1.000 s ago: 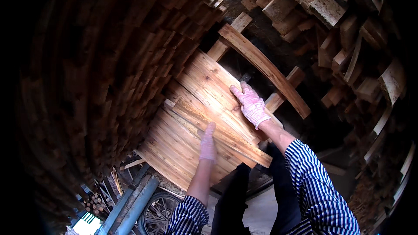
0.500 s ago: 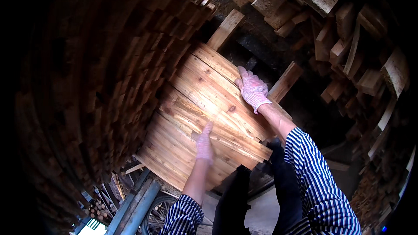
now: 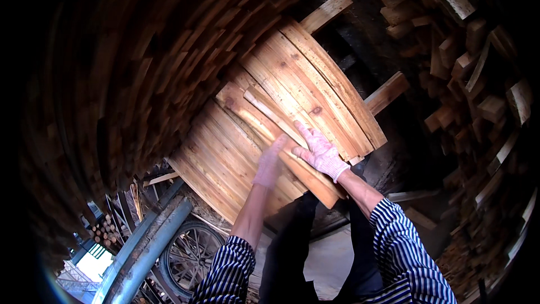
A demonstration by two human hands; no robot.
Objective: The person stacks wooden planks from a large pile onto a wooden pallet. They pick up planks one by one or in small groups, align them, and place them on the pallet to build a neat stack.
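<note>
A narrow wooden board (image 3: 316,182) lies tilted on top of a layer of planks (image 3: 292,73) set side by side. My right hand (image 3: 322,155), in a pinkish knitted glove, rests on the board with thumb and fingers spread. My left hand (image 3: 270,166), gloved alike, is at the board's left side; motion smears its fingers, so its grip is unclear. Knots and reddish grain mark the planks beneath. Striped sleeves cover both my upper forearms.
A tall stack of boards (image 3: 169,79) rises along the left. On the right, loose lumber (image 3: 444,67) juts out unevenly. Two wooden crosspieces, one a bearer (image 3: 388,93), stick out beyond the planks. Blue-grey beams (image 3: 149,247) and a spoked wheel (image 3: 191,253) stand at lower left.
My right hand has left the far-right edge plank and come toward me onto the narrow board. That board now sits tilted. My view has shifted, so the planks appear higher and further right.
</note>
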